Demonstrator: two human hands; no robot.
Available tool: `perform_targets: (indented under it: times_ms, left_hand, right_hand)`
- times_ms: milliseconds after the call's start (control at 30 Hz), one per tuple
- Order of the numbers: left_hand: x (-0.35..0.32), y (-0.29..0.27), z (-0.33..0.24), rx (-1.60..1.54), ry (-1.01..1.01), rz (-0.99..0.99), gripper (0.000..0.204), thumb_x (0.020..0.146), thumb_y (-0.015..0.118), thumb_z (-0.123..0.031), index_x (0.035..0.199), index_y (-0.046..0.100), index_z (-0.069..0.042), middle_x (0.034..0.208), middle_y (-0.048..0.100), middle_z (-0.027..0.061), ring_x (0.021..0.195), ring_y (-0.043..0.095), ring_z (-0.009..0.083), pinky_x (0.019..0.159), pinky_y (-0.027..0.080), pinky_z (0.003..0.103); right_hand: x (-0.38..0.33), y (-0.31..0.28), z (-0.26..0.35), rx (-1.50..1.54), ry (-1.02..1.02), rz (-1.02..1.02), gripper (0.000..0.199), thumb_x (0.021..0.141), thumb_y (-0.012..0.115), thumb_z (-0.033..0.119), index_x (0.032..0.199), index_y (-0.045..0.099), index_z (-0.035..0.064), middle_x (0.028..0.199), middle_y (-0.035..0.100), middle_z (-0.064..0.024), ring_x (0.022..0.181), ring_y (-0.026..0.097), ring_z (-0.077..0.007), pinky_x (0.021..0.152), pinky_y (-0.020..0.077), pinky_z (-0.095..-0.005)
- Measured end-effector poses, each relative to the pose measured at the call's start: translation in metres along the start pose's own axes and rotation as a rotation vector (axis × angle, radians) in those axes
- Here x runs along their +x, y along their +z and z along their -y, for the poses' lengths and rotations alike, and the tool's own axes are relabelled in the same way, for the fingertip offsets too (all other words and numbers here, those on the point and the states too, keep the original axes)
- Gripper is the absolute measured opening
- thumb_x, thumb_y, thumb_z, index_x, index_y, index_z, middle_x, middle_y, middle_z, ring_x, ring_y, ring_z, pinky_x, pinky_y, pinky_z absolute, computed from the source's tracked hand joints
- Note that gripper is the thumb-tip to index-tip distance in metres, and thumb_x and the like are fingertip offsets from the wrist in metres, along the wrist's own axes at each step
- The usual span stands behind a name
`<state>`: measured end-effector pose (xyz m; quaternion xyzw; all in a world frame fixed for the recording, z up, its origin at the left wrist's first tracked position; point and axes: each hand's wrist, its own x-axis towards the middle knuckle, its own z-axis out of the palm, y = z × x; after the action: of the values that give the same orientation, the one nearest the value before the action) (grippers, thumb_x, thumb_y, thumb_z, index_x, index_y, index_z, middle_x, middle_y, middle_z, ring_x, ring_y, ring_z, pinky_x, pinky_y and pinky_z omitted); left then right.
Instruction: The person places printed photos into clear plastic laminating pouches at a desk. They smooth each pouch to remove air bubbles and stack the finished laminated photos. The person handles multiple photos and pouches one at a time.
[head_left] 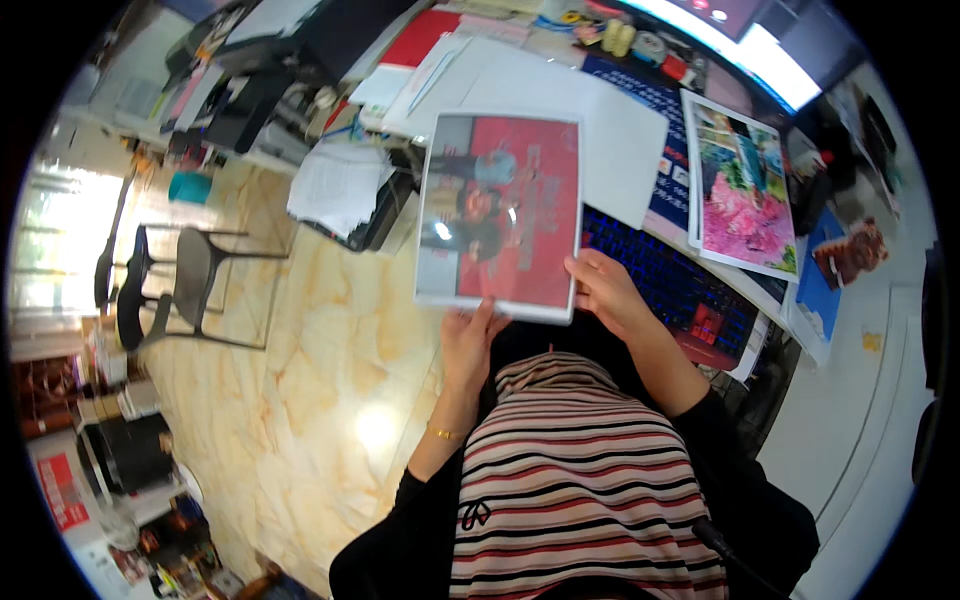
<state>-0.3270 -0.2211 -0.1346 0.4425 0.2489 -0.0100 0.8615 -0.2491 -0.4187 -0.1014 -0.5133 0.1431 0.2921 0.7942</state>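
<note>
A glossy photo print point(540, 225) with a white border, showing people against a red background, is held up over my lap at the desk edge. My left hand point(470, 340) pinches its lower edge near the left corner. At the lower right edge, my right hand point(605, 290) grips it between thumb and fingers. The picture on it lies sideways to me, and light glints off its surface. Beyond it, large white sheets point(625, 140) lie on the desk. To the right rests another photo print point(745, 195) with pink flowers.
A backlit keyboard point(690, 290) sits right of my right hand, below a lit monitor point(740, 40). Left of the print, a paper stack point(340, 190) tops a black machine. Chairs point(195, 275) stand on the marble-patterned floor point(330, 400) at left. A blue folder point(820, 285) lies far right.
</note>
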Motion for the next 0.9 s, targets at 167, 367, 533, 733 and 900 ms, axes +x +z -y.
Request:
perform_targets:
  times_ms: [167,367,533,733,900]
  left_hand:
    - [-0.022,-0.04,0.002,0.113,-0.099,0.149,0.035,0.093,0.052,-0.006,0.126,0.042,-0.002,0.111,0.058,0.0077,0.096,0.06,0.0184,0.084,0.053,0.037]
    - [0.013,-0.079,-0.066,0.33,0.313,-0.206,0.061,0.096,0.049,-0.033,0.143,0.023,-0.002,0.137,0.042,0.0164,0.127,0.041,0.0278,0.102,0.035,0.04]
    - [0.051,-0.003,-0.154,0.221,0.398,0.227,0.052,0.097,0.047,-0.034,0.134,0.038,0.001,0.128,0.05,0.0144,0.117,0.049,0.0207,0.097,0.04,0.034]
    - [0.035,0.071,-0.199,0.113,0.486,0.257,0.019,0.09,0.062,-0.018,0.091,0.067,0.001,0.085,0.065,-0.0016,0.076,0.053,0.0033,0.067,0.041,0.019]
    - [-0.021,0.105,-0.206,0.6,0.676,0.224,0.017,0.087,0.067,-0.018,0.084,0.068,-0.001,0.071,0.055,-0.0074,0.067,0.042,0.0019,0.058,0.033,0.018]
  right_hand:
    - [0.034,0.008,0.003,0.039,-0.296,0.005,0.022,0.091,0.056,0.011,0.11,0.058,-0.0003,0.097,0.064,-0.0044,0.085,0.06,-0.0112,0.076,0.0489,-0.0262]
    - [0.012,0.005,0.04,-0.631,-0.579,0.12,0.018,0.09,0.059,0.012,0.102,0.063,-0.001,0.08,0.059,0.0027,0.071,0.05,-0.0037,0.062,0.0423,-0.0205]
    - [-0.032,0.02,0.081,-0.659,-0.66,0.193,0.016,0.089,0.061,0.013,0.097,0.064,-0.0008,0.077,0.058,0.0034,0.069,0.048,-0.0033,0.061,0.0401,-0.0193]
    - [-0.047,0.002,0.084,-0.489,-0.576,0.222,0.032,0.086,0.063,0.01,0.116,0.054,0.0012,0.094,0.061,-0.0018,0.084,0.054,-0.0071,0.073,0.0437,-0.0235]
    - [-0.094,0.035,0.15,-0.826,-1.333,-0.327,0.051,0.07,0.077,0.009,0.116,0.053,0.0035,0.109,0.059,-0.0118,0.107,0.053,-0.0223,0.091,0.0412,-0.0368]
